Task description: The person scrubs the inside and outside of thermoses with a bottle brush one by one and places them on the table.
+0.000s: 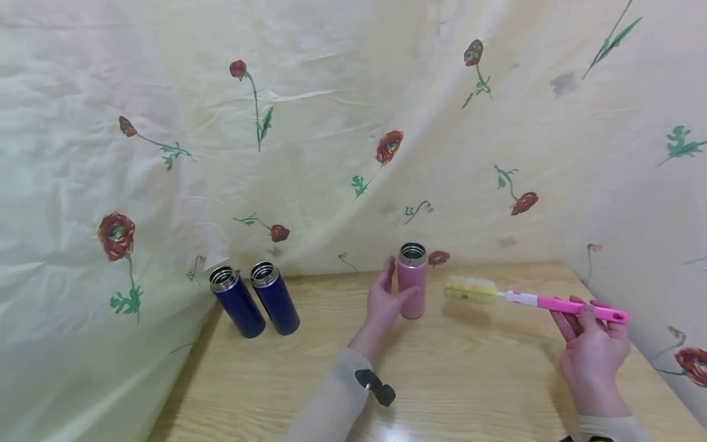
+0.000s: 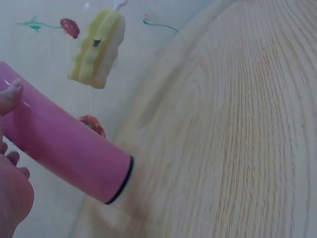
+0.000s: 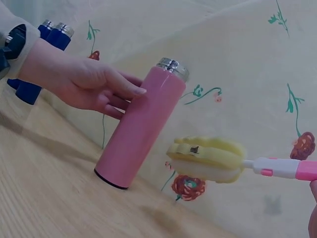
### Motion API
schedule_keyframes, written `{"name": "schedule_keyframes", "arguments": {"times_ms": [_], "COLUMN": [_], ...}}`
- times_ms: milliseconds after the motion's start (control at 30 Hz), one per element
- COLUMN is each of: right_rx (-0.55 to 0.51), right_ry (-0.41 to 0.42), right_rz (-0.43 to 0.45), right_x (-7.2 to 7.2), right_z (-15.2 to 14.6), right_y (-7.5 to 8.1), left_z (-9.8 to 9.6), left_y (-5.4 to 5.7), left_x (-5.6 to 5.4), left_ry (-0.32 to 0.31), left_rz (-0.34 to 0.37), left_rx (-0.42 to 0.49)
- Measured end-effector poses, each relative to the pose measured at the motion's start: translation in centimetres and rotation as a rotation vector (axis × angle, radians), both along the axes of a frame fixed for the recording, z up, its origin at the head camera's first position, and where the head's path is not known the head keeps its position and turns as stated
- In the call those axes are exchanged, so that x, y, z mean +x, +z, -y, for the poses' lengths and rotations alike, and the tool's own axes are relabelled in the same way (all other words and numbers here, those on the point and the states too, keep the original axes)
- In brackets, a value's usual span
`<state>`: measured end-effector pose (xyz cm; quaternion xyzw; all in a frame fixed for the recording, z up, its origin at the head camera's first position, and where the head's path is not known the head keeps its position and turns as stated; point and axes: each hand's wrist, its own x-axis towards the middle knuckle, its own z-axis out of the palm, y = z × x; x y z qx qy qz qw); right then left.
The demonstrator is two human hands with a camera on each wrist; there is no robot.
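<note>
My left hand (image 1: 382, 304) holds a pink insulated bottle (image 1: 411, 288) around its side, thumb across the front. The bottle is upright and its steel-rimmed mouth is uncovered; whether its base touches the table I cannot tell. On the right, my right hand (image 1: 596, 351) grips the pink handle of a bottle brush (image 1: 552, 304) above the table. Its yellow sponge head (image 3: 208, 158) points left at the pink bottle, with a gap between them. Only part of the left hand (image 2: 15, 193) shows in the left wrist view.
Two dark blue bottles (image 1: 237, 304) (image 1: 276, 301) stand side by side on the left of the wooden table (image 1: 442, 380), their mouths uncovered. A pale flowered cloth (image 1: 331, 184) hangs behind the table and along both sides.
</note>
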<state>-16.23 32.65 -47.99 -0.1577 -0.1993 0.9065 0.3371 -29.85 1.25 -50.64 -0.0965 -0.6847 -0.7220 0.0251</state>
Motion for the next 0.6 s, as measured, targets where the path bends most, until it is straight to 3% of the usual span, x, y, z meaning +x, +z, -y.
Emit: {"name": "schedule_keyframes", "arguments": {"times_ms": [167,267,433,600], "right_rx": [-0.030,-0.060,-0.072,-0.096], "right_ry": [-0.095,-0.164,-0.242,-0.265], "right_rz": [-0.050,-0.113,-0.164,-0.194], "right_x": [-0.3,-0.4,-0.2,0.1], "right_z": [0.1,0.1,0.2,0.7], "right_y": [0.5,1.0,2.3,3.6], "left_z": [2.9,5.3,9.9,14.5], "left_y": [0.6,0.8,1.4,2.0], "left_x": [1.5,2.3,3.8,5.0], "left_ry": [-0.009,0.020,0.148,0.279], "left_rz": [-0.067,-0.122,-0.214,-0.415], "left_rx": [-0.003,-0.007,-0.022,0.046]}}
